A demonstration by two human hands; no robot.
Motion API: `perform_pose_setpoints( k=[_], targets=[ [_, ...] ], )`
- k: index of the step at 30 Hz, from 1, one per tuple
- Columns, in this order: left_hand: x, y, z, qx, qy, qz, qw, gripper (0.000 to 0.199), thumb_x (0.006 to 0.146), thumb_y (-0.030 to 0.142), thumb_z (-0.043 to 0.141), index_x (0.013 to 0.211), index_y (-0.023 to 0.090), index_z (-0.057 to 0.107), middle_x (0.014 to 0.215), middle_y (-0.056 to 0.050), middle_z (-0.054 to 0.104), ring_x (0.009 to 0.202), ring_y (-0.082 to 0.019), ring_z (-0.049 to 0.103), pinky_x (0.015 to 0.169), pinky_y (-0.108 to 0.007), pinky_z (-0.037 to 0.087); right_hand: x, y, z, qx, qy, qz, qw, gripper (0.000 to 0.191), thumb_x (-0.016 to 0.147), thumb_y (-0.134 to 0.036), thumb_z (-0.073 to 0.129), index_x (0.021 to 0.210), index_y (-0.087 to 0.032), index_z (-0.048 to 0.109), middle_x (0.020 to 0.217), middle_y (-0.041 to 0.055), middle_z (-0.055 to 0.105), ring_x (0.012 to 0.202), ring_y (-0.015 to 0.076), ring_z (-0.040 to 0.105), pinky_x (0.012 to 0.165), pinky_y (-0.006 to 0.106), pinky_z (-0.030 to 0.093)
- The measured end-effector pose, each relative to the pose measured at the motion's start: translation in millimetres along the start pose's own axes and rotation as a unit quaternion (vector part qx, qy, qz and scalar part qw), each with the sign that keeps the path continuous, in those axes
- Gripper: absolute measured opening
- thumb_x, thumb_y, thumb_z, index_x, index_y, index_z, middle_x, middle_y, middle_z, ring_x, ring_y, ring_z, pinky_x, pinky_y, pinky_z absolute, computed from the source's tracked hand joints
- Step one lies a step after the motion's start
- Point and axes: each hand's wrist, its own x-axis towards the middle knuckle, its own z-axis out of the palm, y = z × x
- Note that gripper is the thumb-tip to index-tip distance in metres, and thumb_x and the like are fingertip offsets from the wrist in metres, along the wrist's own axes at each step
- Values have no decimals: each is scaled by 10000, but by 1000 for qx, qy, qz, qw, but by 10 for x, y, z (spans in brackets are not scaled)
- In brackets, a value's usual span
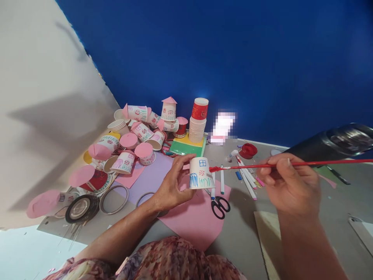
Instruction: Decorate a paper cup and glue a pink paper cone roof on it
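My left hand (171, 186) grips a white paper cup (207, 182) upside down, fingers on its base and thumb at its rim. Drawn on the cup are a blue window, red dots, a blue door-like shape and green grass strokes. Between the fingers of my right hand (293, 184) is a red-handled paintbrush (247, 166), lying nearly level. Its red, paint-loaded tip meets or almost meets the cup's right side. Beyond the hand sits a small container of red paint (248, 150). Black-handled scissors (220, 207) rest below the cup on a pink sheet (195, 227).
Many decorated cups with pink paper tops (128, 140) crowd the left. A cup stack (197, 129) stands at the back. Several markers (247, 177) lie right of centre, tape rolls (114, 199) at left. A large black cylindrical object (323, 142) is behind my right hand.
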Motion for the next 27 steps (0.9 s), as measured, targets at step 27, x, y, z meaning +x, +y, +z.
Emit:
perform_pose_setpoints(
  k=[27],
  targets=[
    [60,82,28,-106,-13,-51,993,675,793,192,814,1389,265,506,1382,-133,610,1333,-293,595,1099,-430,494,-4,30,-24,-12,-15,5,1000,222,838,-453,838,775,-247,784,624,24,698,480,111,532,416,238,389]
  ],
)
